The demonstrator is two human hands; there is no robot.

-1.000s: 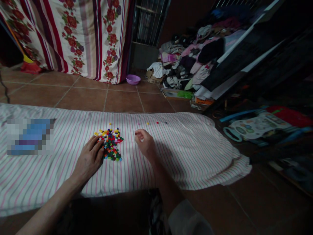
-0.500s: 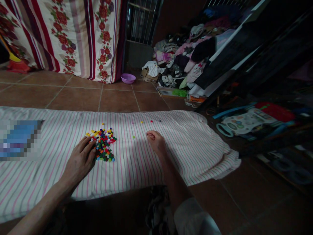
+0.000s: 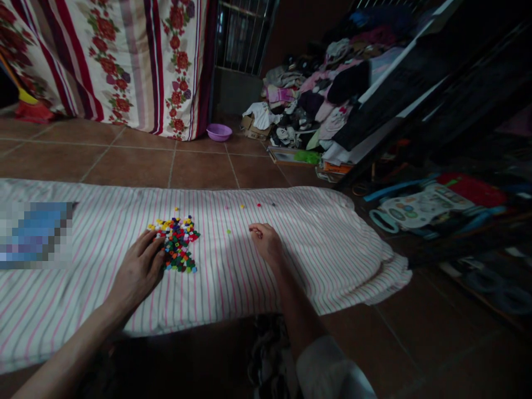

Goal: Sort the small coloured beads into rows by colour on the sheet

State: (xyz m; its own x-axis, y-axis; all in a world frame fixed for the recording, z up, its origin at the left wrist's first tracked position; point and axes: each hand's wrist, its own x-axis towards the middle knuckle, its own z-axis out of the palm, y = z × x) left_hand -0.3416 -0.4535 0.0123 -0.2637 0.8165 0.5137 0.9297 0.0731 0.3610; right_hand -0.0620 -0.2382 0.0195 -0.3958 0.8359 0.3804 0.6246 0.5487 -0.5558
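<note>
A pile of small colourful cubes [image 3: 178, 244], in red, green, yellow, white, blue and orange, lies on a striped cloth [image 3: 224, 282]. My left hand [image 3: 139, 263] rests at the pile's left side, fingers stretched out and touching it. To the right of the pile, my right hand [image 3: 266, 241] is closed over the cloth, fingers curled together; whatever is in them is too small or hidden to make out. A light green cube [image 3: 228, 231] sits just left of that hand. Beyond it are a yellow cube [image 3: 243, 206], a red cube [image 3: 259, 205] and a dark cube [image 3: 273, 204], spaced apart in a row with a faint pinkish one.
A blurred blue item [image 3: 37, 230] lies on the cloth at the left. On the tiled floor behind stand a purple basin [image 3: 219, 132] and a heap of clothes [image 3: 307, 94]. A floral curtain [image 3: 137, 66] hangs at the back; a baby-walker-like toy [image 3: 419, 208] is at right.
The view has shifted very slightly. Both hands keep nearly the same place, and the cubes lie as before.
</note>
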